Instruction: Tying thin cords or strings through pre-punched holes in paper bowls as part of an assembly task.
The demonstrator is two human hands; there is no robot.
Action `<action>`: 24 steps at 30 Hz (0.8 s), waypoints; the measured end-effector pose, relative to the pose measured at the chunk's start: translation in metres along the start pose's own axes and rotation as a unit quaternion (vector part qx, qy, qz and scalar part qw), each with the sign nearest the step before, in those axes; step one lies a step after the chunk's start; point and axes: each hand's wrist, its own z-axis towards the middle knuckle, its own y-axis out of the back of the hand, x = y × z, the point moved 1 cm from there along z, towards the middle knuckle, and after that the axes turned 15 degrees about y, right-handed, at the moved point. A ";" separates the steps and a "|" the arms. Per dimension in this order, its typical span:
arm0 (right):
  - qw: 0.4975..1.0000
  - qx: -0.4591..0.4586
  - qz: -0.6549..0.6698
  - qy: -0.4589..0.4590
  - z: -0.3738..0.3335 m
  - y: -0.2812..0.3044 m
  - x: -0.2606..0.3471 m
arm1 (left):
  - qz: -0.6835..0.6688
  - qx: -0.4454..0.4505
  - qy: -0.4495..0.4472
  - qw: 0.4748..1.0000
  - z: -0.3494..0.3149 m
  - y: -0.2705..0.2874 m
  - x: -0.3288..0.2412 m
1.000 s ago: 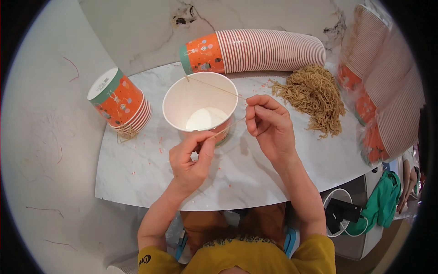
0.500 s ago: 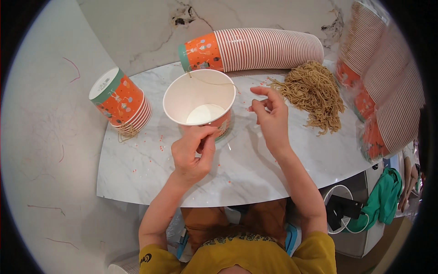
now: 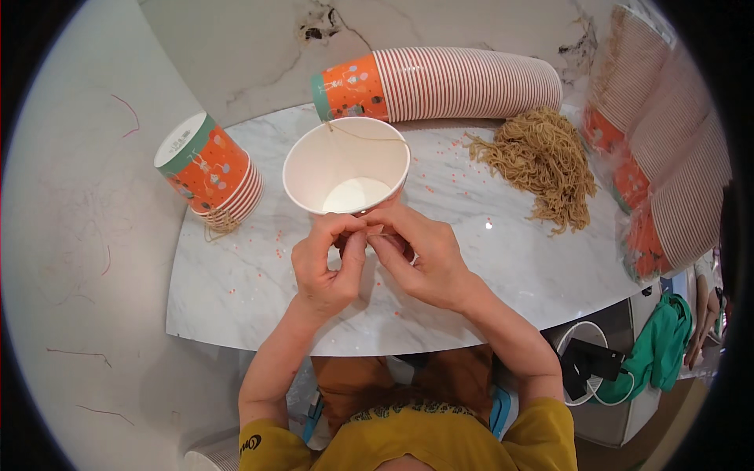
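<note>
Table (image 3: 236, 298): near edge close, moving room left and right. Left hand (image 3: 328, 263), right hand (image 3: 424, 255): fingertips together at near side of paper cup (image 3: 334, 169); can't tell what's clamped, if anything. Knuckle bump could shove it. Cord (image 3: 365, 139) slack by far rim; snag could drag it off. String pile (image 3: 550, 165) far right, cup stack (image 3: 463, 82) tight behind.

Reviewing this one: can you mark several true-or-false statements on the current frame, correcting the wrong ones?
1. The left hand and right hand meet at the near side of the open paper bucket. True.
2. The long bucket stack stands upright. False: the long bucket stack lies on its side.
3. A tan string strand crosses the bucket's mouth. True.
4. The tan string pile fills the bucket. False: the tan string pile lies on the table.
5. The short bucket stack is upside down. True.
</note>
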 end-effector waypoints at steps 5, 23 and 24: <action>1.000 -0.009 0.004 -0.026 0.001 0.002 -0.004 | -0.058 -0.002 0.042 0.997 0.001 0.002 0.004; 0.984 -0.063 0.062 -0.152 -0.009 -0.005 -0.015 | 0.143 -0.122 -0.118 0.975 0.013 0.016 0.001; 0.975 -0.089 0.082 -0.186 -0.011 -0.007 -0.018 | 0.201 -0.146 -0.149 0.957 0.016 0.018 -0.001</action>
